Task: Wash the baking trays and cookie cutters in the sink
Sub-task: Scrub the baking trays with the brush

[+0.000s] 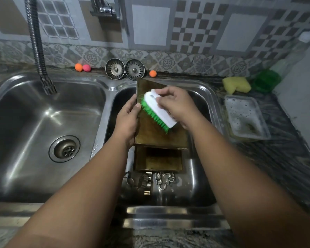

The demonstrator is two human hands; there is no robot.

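Head view: a double stainless sink point(104, 86) is seen from above, and both bare arms are stretched out over its right basin. A dark, brownish baking tray point(161, 135) is held tilted above that basin, its far edge raised toward the back rim of the sink. The tray's left edge is gripped by the left hand point(127, 119), with the thumb laid on the upper face and the fingers wrapped underneath. A scrubbing brush point(157, 111) with a white back and green bristles is clasped in the right hand point(177, 104), fingers closed over the handle end, and its bristles are pressed against the tray's surface.

A second baking tray point(157, 161), smaller in appearance and equally dark, is seen lying in the right basin just below the held one. Nearer the body, on the basin floor, a cluster of metal cookie cutters point(156, 181) is gathered; their individual shapes cannot be made out.

The left basin is occupied only by its drain point(64, 148), and a flexible metal faucet hose point(38, 51) is hung over its far corner. Two sink strainers point(124, 69) are propped against the patterned wall tiles, flanked by three small balls point(82, 67), two orange and one pink. On the dark counter to the right, a yellow sponge point(236, 85), a green scouring pad point(266, 80) and a clear plastic container point(247, 117) holding suds are placed.
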